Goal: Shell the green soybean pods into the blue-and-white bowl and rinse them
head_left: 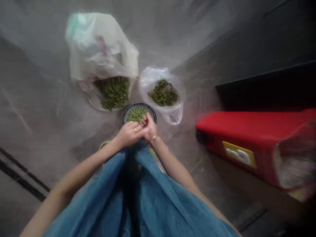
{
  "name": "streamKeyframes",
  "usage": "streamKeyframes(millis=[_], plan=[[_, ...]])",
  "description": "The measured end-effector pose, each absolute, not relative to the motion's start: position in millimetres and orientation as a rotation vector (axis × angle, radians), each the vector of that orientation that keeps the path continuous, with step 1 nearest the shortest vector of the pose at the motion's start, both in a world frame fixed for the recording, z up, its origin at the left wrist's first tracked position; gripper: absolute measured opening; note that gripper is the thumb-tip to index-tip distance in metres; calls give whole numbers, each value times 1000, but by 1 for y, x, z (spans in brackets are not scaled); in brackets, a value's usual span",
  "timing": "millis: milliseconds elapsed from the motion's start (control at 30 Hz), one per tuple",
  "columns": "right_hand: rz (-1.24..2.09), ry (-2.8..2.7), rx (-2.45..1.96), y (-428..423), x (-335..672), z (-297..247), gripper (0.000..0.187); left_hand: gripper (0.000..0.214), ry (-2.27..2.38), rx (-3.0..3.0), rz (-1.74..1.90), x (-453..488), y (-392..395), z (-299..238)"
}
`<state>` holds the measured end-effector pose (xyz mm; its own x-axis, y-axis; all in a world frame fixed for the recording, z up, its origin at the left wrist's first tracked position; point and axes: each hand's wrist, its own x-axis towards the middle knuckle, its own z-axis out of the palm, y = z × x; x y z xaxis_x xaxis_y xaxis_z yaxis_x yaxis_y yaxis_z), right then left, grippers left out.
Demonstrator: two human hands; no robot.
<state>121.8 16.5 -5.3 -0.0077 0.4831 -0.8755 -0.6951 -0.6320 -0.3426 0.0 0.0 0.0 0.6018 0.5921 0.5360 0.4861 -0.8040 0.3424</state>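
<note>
My left hand (129,132), with a ring on one finger, meets my right hand (149,128) just above the near rim of a bowl (155,116). The fingers of both are bent and pressed together; whatever lies between them is hidden. Shelled green beans (136,114) fill the blue-patterned bowl. Beyond it on the left, a large whitish plastic bag (103,49) lies open with green pods (115,93) in its mouth. A smaller clear bag (179,89) to the right holds darker pods or empty shells (163,93); which of these, I cannot tell.
On the right stands a red box-like container (247,128) with a yellow label and what looks like a plastic liner at its near end. Grey floor (49,108) surrounds the bags. My blue-clad legs (98,187) are close below the hands. The picture is blurred towards its edges.
</note>
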Motion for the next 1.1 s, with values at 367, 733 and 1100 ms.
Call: streamKeyframes(millis=[367,733,1100], plan=[[2080,-319,-1192,13,131,8,67,46,1589,2030,669,-45,59,-2],[2168,-716,-1231,11,143,9,69,51,873,1928,625,-21,30,26],[1983,-1071,-1312,8,146,11,60,56,988,1880,611,-20,29,22]])
